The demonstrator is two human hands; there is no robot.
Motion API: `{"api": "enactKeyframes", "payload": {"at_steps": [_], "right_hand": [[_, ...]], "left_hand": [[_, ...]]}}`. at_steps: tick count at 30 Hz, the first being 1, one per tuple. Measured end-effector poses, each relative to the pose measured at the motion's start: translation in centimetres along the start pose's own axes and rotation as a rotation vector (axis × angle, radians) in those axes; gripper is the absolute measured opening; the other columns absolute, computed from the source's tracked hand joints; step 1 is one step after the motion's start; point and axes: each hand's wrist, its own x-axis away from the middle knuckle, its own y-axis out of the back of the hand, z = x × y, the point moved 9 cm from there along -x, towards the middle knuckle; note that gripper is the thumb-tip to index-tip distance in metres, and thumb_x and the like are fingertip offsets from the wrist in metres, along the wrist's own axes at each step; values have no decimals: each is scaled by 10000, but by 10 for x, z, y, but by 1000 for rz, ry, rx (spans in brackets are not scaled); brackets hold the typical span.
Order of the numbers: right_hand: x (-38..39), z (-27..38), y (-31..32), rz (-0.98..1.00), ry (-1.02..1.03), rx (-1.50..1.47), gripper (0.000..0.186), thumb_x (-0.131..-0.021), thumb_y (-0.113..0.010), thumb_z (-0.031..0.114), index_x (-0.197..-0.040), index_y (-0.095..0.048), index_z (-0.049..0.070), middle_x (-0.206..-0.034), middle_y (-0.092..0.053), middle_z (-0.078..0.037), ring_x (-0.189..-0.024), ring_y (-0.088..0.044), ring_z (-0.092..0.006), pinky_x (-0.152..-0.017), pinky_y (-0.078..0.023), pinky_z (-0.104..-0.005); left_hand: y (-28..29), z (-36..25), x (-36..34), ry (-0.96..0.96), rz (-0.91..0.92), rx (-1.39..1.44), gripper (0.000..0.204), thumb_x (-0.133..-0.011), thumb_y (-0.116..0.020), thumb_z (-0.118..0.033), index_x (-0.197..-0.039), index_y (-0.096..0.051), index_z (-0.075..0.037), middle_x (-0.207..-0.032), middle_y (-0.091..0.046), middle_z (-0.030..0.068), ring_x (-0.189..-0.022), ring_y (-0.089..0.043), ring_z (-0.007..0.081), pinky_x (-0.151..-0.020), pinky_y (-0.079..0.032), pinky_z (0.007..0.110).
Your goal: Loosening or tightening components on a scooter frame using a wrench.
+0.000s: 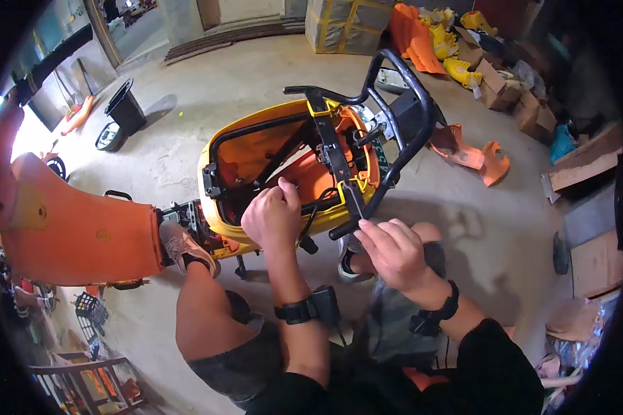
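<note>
Two bare hands work over the near edge of a yellow scooter body [253, 120], which sits low above the floor [187, 83], between the person's feet and the floor's far edge. The left hand [273, 216] is at the body's near edge, fingers curled into a fist, thumb raised; whether anything is inside it I cannot tell. The right hand [394, 252] clamps its thumb and fingers on a thin metal tool [358, 204], whose far end meets the near end of a black strip [336, 155] crossing the body's right part. Around that right end bends a black tube rail [428, 104]. Left of the body is a large orange panel [83, 221]; orange pieces [457, 149] lie on the floor to its right.
</note>
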Motion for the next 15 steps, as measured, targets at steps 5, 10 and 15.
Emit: {"api": "enactKeyframes", "payload": {"at_steps": [5, 10, 15], "right_hand": [[6, 9, -4, 54, 56, -6, 318, -820, -796, 129, -1085, -697, -16, -809, -599, -56, -701, -602, -220, -611, -511, -322], [8, 9, -12, 180, 57, -50, 367, -819, -798, 177, -1105, -692, -26, -807, -606, -73, -700, -604, -226, -597, -509, -327], [5, 16, -23, 214, 105, -72, 394, -834, -792, 223, -1106, -680, -38, -769, -606, -75, -692, -625, -223, -587, -525, -313]], "left_hand": [[10, -1, -2, 12, -34, 25, 451, -930, -575, -326, -558, -660, -86, -621, -650, 88, -576, -637, 304, -534, -476, 441], [6, -1, -1, 25, -5, 2, 454, -932, -572, -330, -561, -664, -86, -617, -649, 88, -578, -638, 307, -535, -477, 440], [6, 1, -2, 30, 3, -2, 451, -932, -573, -332, -565, -666, -86, -622, -651, 91, -581, -640, 306, -538, -478, 442]]}}
